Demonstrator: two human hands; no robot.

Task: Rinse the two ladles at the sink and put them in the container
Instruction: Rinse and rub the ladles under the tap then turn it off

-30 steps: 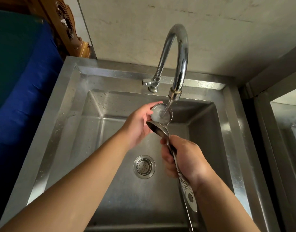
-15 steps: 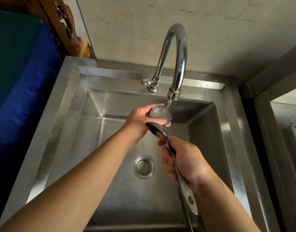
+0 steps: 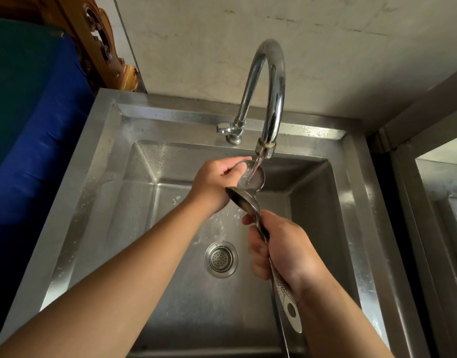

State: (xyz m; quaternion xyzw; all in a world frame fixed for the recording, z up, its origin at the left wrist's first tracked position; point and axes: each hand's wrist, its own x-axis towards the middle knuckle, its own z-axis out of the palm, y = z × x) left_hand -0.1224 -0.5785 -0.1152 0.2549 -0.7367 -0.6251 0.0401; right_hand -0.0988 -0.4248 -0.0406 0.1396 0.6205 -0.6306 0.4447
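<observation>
Water from the curved chrome faucet [image 3: 270,94] now runs straight into the round steel bowl of the farther ladle [image 3: 251,178], which sits directly under the spout. Half a second ago the left hand [image 3: 214,184] had its fingers wrapped over that bowl's rim; now they have drawn back to the bowl's left edge, pinching it, so more of the inside is open to the stream. A second ago the same hand cupped the bowl from the side, so this reads as rubbing and turning, the rinse of the first ladle well under way.

The right hand [image 3: 281,249] stays closed around both long steel handles, in front of the faucet. The second ladle [image 3: 244,202], dark-bowled, sits just below and in front of the spout, out of the stream. My guess is that it gets rinsed next.

No container shows anywhere around the stainless steel sink [image 3: 113,161], so the placing step lies ahead.
</observation>
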